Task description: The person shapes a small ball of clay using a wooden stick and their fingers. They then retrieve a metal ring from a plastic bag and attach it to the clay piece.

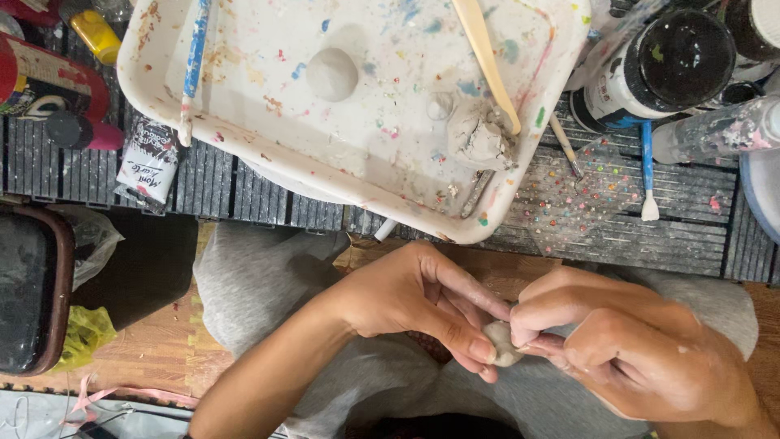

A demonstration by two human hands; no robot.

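Both hands (422, 305) (626, 349) fingertip-to-fingertip, pinching.

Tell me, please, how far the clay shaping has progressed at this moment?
Done: one smooth clay ball lies in the white tray. In hand: the left hand and right hand pinch a small clay piece between the fingertips. Left: a rough clay lump in the tray looks unshaped.

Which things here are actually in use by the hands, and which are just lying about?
In use:
left hand
right hand
small grey clay lump, pinched between both hands

Lying about:
paint-spattered white tray
clay ball
clay heap
wooden stick
blue-handled brush
black paint jar
paint tube
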